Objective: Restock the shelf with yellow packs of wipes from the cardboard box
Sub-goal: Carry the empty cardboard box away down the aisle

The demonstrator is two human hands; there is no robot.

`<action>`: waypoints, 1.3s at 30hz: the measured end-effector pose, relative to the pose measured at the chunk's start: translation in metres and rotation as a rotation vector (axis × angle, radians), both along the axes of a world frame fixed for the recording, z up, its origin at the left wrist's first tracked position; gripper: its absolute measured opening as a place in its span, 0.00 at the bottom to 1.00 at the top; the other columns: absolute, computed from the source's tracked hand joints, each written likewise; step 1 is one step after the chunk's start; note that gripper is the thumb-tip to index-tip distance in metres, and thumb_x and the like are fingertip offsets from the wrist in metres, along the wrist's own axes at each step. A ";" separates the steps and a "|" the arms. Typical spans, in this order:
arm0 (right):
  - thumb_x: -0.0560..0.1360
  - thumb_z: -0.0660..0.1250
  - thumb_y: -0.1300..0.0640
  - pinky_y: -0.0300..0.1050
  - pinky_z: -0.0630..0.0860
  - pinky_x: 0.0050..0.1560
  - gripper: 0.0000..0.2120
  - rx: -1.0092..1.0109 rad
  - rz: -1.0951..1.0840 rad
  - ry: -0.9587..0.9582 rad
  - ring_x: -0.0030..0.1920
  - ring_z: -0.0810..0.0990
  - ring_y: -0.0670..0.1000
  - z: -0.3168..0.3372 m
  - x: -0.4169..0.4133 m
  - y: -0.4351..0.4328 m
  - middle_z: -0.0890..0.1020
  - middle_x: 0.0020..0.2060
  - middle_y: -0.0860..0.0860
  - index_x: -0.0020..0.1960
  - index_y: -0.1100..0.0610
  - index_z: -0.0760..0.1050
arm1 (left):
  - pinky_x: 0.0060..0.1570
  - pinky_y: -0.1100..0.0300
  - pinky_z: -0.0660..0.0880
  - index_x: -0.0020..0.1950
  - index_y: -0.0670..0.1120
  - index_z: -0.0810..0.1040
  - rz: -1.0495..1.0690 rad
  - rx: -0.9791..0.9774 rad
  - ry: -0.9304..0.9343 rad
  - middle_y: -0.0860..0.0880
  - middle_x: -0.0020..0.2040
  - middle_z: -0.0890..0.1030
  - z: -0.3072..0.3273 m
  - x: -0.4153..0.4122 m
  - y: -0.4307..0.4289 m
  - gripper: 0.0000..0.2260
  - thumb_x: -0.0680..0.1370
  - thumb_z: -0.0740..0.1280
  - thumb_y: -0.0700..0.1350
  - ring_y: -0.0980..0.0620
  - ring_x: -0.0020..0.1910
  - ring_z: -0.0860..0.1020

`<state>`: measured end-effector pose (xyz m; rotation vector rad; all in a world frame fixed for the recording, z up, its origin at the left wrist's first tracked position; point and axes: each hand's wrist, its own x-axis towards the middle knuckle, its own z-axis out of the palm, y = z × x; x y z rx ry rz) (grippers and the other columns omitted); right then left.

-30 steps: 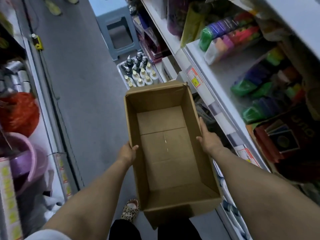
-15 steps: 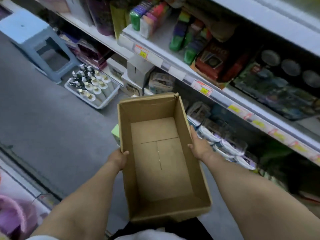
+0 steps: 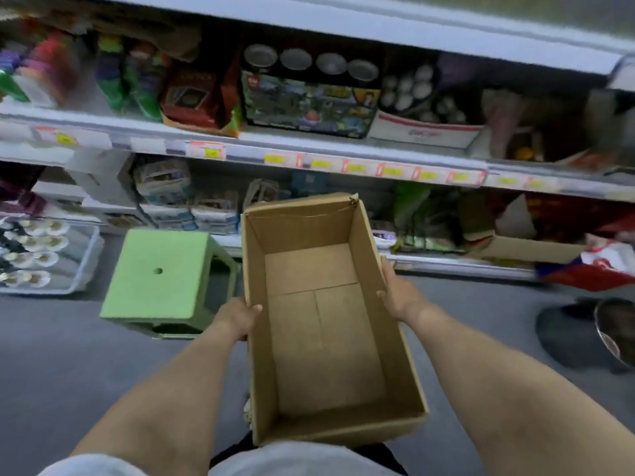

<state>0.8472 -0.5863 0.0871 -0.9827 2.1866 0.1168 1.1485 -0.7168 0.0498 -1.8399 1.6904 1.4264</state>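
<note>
The person holds the cardboard box [image 3: 326, 338] out in front of the body, with one hand on each long side. The left hand [image 3: 237, 316] grips the left wall, with its thumb hooked over the top edge. Its fingers are hidden behind the wall. The right hand [image 3: 398, 297] lies along the right wall, fingers fairly straight on the outside and thumb at the top edge, so it pinches the wall. Holding both sides likely keeps the wide box level, so it does not tip.

The box is open at the top and only its bare brown bottom shows. No yellow packs of wipes are in it, so the unpacking looks done.

The shelf [image 3: 309, 147] stands just past the far end of the box, full of toys and packs. It is too blurry to tell which of them are the wipes. A green stool [image 3: 158, 273] sits just left of the box, and further left is a tray of little bottles [image 3: 37, 255]. Far to the right of the box is a shiny metal bowl [image 3: 615, 331]. The empty box probably needs putting down somewhere out of the way.
</note>
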 end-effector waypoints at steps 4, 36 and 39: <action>0.83 0.58 0.56 0.52 0.73 0.56 0.37 -0.052 -0.204 -0.051 0.60 0.78 0.63 0.004 -0.077 0.097 0.76 0.65 0.63 0.80 0.47 0.34 | 0.46 0.55 0.78 0.61 0.40 0.79 -0.184 0.008 -0.018 0.42 0.54 0.82 0.002 -0.105 0.045 0.17 0.82 0.61 0.51 0.43 0.51 0.81; 0.83 0.59 0.54 0.53 0.73 0.52 0.27 -0.013 -1.226 0.107 0.60 0.77 0.64 0.004 -0.616 0.605 0.76 0.64 0.64 0.77 0.56 0.53 | 0.41 0.51 0.81 0.56 0.44 0.76 -1.152 -0.008 0.100 0.41 0.51 0.81 -0.019 -0.953 0.404 0.10 0.82 0.62 0.49 0.42 0.45 0.81; 0.83 0.58 0.55 0.54 0.73 0.54 0.29 -0.028 -1.273 0.114 0.61 0.76 0.65 0.008 -0.669 0.619 0.75 0.65 0.65 0.79 0.57 0.49 | 0.54 0.47 0.79 0.62 0.40 0.77 -1.222 -0.073 0.131 0.38 0.58 0.80 -0.019 -1.031 0.421 0.15 0.81 0.64 0.48 0.38 0.52 0.80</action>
